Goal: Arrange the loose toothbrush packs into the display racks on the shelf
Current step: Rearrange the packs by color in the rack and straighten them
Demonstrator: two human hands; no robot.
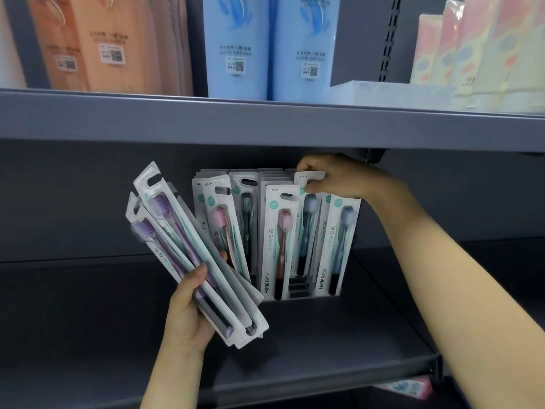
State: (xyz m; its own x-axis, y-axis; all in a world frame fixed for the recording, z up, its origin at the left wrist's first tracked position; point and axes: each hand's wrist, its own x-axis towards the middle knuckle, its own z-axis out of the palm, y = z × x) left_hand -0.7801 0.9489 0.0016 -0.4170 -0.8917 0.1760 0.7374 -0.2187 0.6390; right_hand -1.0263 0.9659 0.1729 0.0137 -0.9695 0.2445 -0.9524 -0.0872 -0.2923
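Across the frame's middle runs a dark grey metal shelf (88,305), with a slotted black display rack (298,289) at centre holding upright carded toothbrush packs (278,240). Lower left, the left hand (185,314) grips a tilted fan of purple toothbrush packs (188,249). Upper right of centre, the right hand (336,180) pinches a blue-brush pack's card top (309,176) in the rack.

upper shelf: orange packs (88,45) | blue packs (239,48) | pastel packs (483,54) | white tray (392,94)
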